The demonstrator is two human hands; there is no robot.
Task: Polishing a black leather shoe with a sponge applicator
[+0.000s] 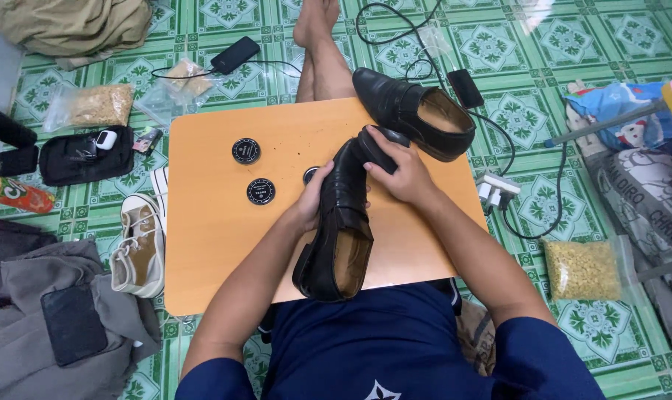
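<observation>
Currently the left hand [311, 198] cups the black leather slip-on shoe [341, 222] at mid-body over the low orange wooden table [210, 222], while the right hand [403, 174], fingers curled, grips its toe, steadying the upper; two round black tins [253, 171] lie nearby.

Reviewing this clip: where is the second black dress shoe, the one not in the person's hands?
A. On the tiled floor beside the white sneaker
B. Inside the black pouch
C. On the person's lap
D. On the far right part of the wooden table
D: the second black shoe lies on the wooden table at its far right corner, while the left hand and right hand hold the other black shoe.
</observation>
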